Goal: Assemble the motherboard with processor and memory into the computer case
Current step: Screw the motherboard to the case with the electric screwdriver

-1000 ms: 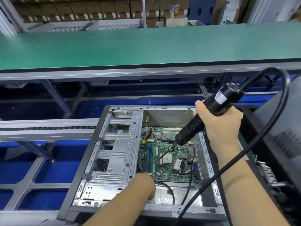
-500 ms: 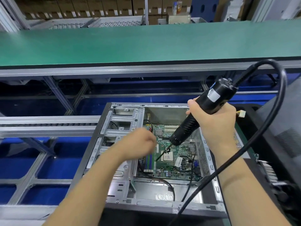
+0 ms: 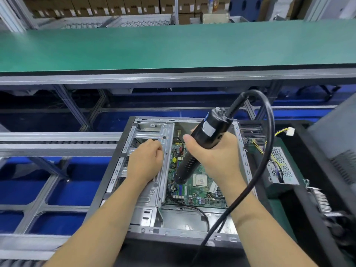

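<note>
Two hands work over one open computer case [image 3: 134, 218]. The right hand [image 3: 215, 158] is wrapped around one black electric screwdriver [image 3: 200, 145], whose long axis slants from the cabled upper end at the far right down and left toward the motherboard [image 3: 198, 193]. Its tip is hidden behind the barrel, just above the board's left edge, beside the blue memory slots [image 3: 180, 189]. The motherboard lies flat inside the case, below and slightly left of the right hand, with one square processor [image 3: 200, 180] near its middle. The left hand [image 3: 146, 160] rests on the metal drive cage [image 3: 152, 135], fingers curled; whether they pinch a screw I cannot tell. It is the nearer hand to that left-edge spot, so the coming drive likely turns on bit and hole lining up there.
</note>
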`<state>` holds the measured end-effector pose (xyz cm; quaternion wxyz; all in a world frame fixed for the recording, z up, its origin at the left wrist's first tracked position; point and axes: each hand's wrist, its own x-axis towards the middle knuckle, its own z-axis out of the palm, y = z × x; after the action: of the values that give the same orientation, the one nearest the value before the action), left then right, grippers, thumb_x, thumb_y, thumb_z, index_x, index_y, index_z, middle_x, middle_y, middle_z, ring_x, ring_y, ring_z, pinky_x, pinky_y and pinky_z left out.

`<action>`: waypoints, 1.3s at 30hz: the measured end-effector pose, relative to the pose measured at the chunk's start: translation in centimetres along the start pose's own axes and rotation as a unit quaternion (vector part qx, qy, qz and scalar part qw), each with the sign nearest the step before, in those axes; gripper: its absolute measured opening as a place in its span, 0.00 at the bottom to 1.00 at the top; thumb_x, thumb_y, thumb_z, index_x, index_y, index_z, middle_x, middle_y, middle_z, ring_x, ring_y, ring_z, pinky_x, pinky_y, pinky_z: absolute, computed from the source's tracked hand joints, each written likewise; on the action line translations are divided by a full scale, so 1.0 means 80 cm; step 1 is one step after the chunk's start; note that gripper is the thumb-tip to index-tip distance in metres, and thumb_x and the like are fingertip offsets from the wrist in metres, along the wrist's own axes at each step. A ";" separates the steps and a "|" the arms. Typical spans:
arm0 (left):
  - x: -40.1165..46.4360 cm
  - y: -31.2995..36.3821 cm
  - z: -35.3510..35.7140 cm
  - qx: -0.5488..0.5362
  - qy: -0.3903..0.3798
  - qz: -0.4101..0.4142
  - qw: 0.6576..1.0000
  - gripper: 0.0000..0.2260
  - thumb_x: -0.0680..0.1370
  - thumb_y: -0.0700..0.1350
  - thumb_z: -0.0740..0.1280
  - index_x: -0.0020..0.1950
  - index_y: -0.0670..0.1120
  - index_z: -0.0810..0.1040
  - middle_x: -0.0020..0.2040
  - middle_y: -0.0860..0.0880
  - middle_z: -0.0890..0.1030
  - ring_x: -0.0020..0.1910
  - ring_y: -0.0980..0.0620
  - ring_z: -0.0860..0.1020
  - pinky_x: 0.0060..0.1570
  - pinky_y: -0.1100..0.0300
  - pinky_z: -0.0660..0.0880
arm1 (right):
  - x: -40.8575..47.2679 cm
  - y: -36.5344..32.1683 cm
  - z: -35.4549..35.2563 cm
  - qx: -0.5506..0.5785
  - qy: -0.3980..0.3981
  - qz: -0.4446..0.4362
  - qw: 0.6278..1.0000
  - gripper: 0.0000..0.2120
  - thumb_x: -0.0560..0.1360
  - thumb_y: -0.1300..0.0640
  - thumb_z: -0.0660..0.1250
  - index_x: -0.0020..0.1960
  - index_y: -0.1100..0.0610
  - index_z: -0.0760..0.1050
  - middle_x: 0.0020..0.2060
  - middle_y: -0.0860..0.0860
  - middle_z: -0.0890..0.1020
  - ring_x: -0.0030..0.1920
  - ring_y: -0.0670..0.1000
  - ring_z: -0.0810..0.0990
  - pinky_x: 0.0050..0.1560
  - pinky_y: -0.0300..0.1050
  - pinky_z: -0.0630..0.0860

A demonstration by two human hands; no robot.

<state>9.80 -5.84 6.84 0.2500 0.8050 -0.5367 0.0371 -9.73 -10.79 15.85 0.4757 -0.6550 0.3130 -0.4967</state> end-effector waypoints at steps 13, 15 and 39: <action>0.001 -0.001 0.005 0.024 0.005 -0.004 1.000 0.08 0.77 0.42 0.60 0.38 0.50 0.70 0.34 0.54 0.71 0.34 0.53 0.70 0.27 0.59 0.64 | -0.010 0.033 0.013 0.005 -0.010 0.014 1.000 0.12 0.68 0.52 0.77 0.40 0.61 0.81 0.34 0.48 0.84 0.36 0.46 0.82 0.41 0.38 0.79; 0.001 -0.001 0.006 0.025 0.008 -0.003 1.000 0.08 0.77 0.42 0.61 0.38 0.50 0.70 0.34 0.54 0.70 0.34 0.53 0.70 0.27 0.59 0.64 | -0.010 0.034 0.014 0.007 -0.014 0.017 1.000 0.12 0.68 0.53 0.77 0.40 0.61 0.81 0.34 0.48 0.83 0.36 0.43 0.81 0.40 0.35 0.78; 0.001 -0.002 0.007 0.023 -0.002 0.010 1.000 0.05 0.75 0.44 0.58 0.41 0.49 0.72 0.37 0.54 0.72 0.38 0.51 0.71 0.30 0.57 0.66 | -0.022 0.030 0.016 0.032 -0.116 -0.015 0.993 0.13 0.69 0.58 0.76 0.36 0.65 0.76 0.32 0.58 0.78 0.35 0.57 0.77 0.38 0.53 0.76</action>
<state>9.85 -6.12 6.30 0.2299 0.8053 -0.5442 0.0505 -8.94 -9.70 12.89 0.5223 -0.6968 0.2301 -0.4344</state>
